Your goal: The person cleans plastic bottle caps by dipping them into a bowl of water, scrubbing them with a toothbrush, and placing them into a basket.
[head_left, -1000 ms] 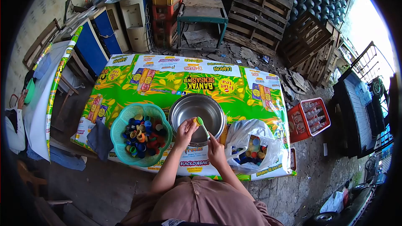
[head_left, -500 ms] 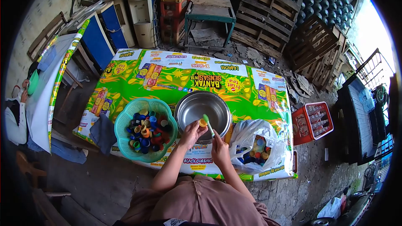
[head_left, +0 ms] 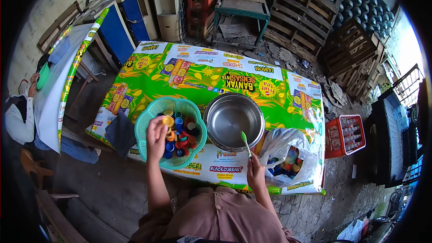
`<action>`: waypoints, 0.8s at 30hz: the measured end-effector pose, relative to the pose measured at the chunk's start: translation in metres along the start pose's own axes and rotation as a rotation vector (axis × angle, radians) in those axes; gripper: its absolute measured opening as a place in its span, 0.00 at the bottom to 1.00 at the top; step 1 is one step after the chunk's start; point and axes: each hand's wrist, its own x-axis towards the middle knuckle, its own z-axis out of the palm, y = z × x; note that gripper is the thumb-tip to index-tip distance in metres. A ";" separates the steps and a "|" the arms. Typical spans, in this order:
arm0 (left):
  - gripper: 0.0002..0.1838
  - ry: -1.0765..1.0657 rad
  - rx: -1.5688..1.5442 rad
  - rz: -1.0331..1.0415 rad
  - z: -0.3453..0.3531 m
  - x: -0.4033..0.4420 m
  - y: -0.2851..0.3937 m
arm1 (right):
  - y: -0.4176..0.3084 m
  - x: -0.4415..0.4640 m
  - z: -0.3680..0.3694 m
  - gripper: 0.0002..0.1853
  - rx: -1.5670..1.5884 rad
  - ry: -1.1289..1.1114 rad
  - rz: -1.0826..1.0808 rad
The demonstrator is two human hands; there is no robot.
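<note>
My left hand (head_left: 156,138) is over the turquoise basket (head_left: 201,128), fingers closed on a yellow bottle cap (head_left: 168,121). Below it, the basket holds many caps in blue, red, orange and other colours. My right hand (head_left: 255,171) grips a toothbrush (head_left: 244,137) by the handle, its green bristle end pointing up beside the rim of the steel bowl (head_left: 209,128). The bowl stands between the basket and a white plastic bag (head_left: 275,146), which has more coloured caps inside. The bag lies just right of my right hand.
A printed green and white cover (head_left: 211,175) spans the table. A dark cloth (head_left: 120,134) lies left of the basket. To the right, a red crate (head_left: 333,138) with bottles stands on the floor. Wooden pallets (head_left: 303,15) lean at the back. Another person (head_left: 22,117) sits at far left.
My left hand has moved left from above the bowl to the basket, still with the yellow cap. My right hand with the toothbrush has dropped slightly toward the table's near edge.
</note>
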 end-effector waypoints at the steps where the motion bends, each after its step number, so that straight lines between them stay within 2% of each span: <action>1: 0.12 0.032 0.016 0.018 -0.011 0.003 0.001 | -0.001 -0.002 0.001 0.16 0.002 -0.003 0.003; 3: 0.14 0.018 0.025 -0.002 -0.035 0.012 -0.019 | -0.004 -0.004 0.003 0.16 -0.004 0.005 0.018; 5: 0.19 -0.009 0.269 -0.038 -0.039 0.022 -0.032 | -0.009 -0.004 0.005 0.16 -0.005 0.005 0.026; 6: 0.27 0.008 0.572 -0.113 -0.039 0.020 -0.035 | -0.013 -0.005 0.006 0.16 -0.020 -0.007 0.037; 7: 0.31 -0.006 0.893 0.096 -0.037 0.017 -0.040 | -0.015 -0.004 0.007 0.16 -0.035 -0.017 0.049; 11: 0.34 -0.013 0.573 0.053 0.005 -0.009 -0.039 | -0.015 -0.016 0.010 0.16 -0.016 0.039 0.027; 12: 0.34 -0.056 0.471 0.019 0.022 -0.017 -0.030 | -0.019 -0.021 0.008 0.17 -0.013 0.029 0.066; 13: 0.29 -0.116 0.453 0.042 0.041 -0.021 -0.017 | -0.020 -0.028 0.004 0.18 -0.014 0.020 0.108; 15: 0.22 -0.273 0.401 0.126 0.073 -0.033 -0.012 | -0.014 -0.043 -0.002 0.16 -0.149 0.045 0.123; 18: 0.14 -0.609 0.124 0.023 0.125 -0.055 0.000 | 0.002 -0.063 -0.013 0.11 -0.178 0.194 0.087; 20: 0.11 -0.823 0.071 -0.059 0.154 -0.069 0.004 | 0.012 -0.071 -0.025 0.06 -0.152 0.392 0.028; 21: 0.09 -0.919 0.032 -0.118 0.170 -0.077 0.005 | 0.018 -0.075 -0.032 0.06 -0.157 0.404 0.035; 22: 0.09 -0.930 0.027 -0.116 0.187 -0.084 0.002 | 0.025 -0.079 -0.040 0.05 -0.181 0.486 0.021; 24: 0.08 -1.134 0.002 -0.131 0.223 -0.100 -0.008 | 0.039 -0.087 -0.059 0.04 -0.218 0.588 0.027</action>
